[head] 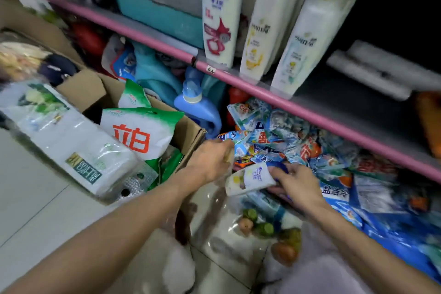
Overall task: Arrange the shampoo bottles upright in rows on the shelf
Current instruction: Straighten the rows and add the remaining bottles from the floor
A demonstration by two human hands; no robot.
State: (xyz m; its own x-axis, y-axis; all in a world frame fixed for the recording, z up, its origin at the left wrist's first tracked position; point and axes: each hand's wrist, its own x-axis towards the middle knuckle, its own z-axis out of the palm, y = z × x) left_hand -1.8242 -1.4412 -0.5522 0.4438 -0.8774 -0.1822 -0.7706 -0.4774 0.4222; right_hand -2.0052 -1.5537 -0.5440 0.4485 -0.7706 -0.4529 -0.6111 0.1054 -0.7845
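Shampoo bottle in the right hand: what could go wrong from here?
1. The right hand grips the shampoo bottle by its blue cap end, so it might slip on lifting.
2. The three shampoo bottles on the pink-edged shelf stand close together near the edge; adding another could topple one.

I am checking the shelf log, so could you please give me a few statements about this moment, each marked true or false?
1. Three shampoo bottles stand at the front of the pink-edged shelf. True.
2. The right hand grips a small white bottle with a blue cap. True.
3. The left hand rests on the shelf. False: it reaches into the clear plastic wrap below, beside the cardboard box.
4. The blue detergent jug stands on the shelf with the shampoo. False: it sits below it.
5. The cardboard box holds green and white bags. True.
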